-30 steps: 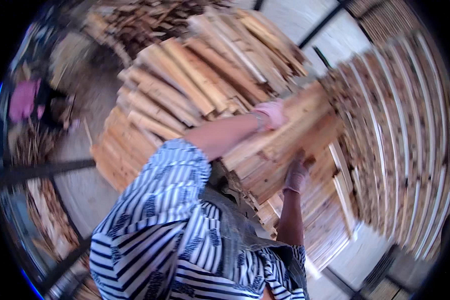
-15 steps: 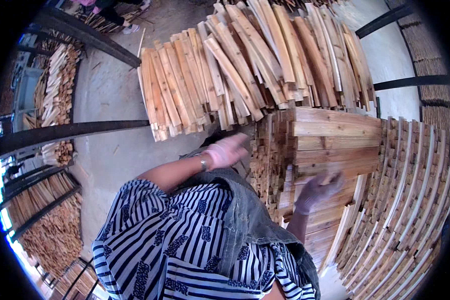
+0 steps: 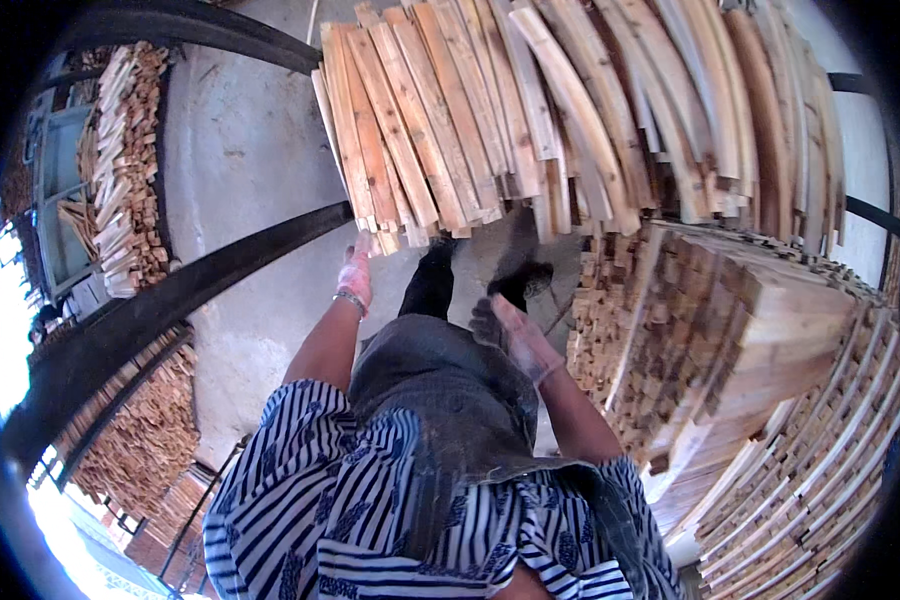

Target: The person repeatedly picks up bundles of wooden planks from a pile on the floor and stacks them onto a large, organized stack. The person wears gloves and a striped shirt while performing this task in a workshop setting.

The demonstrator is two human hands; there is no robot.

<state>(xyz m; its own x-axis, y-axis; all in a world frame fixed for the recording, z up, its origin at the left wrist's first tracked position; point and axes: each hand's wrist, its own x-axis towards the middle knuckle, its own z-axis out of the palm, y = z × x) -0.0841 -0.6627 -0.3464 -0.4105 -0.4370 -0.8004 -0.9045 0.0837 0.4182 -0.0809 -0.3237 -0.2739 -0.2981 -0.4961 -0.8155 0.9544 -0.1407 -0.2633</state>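
My left hand (image 3: 354,279), in a pale glove with a bracelet at the wrist, is raised just below the near left ends of a broad row of wooden slats (image 3: 420,130). Its fingers point forward with nothing seen in them; whether they touch the slat ends I cannot tell. My right hand (image 3: 520,335), also gloved and dark at the fingertips, hovers in front of my grey apron (image 3: 440,370). Its fingers are stretched out and it holds nothing. To its right stands a tall stack of boards (image 3: 710,320), apart from the hand.
Dark metal bars (image 3: 250,255) cross the left side, one reaching the slat row. More stacked wood (image 3: 130,170) stands at the far left. Layered slats with pale strips (image 3: 820,480) fill the lower right. My dark-clad leg (image 3: 430,280) shows above the concrete floor (image 3: 230,130).
My body and view have turned away from the board stack. The left hand has moved left toward the slat ends; the right hand has come off the boards to my front.
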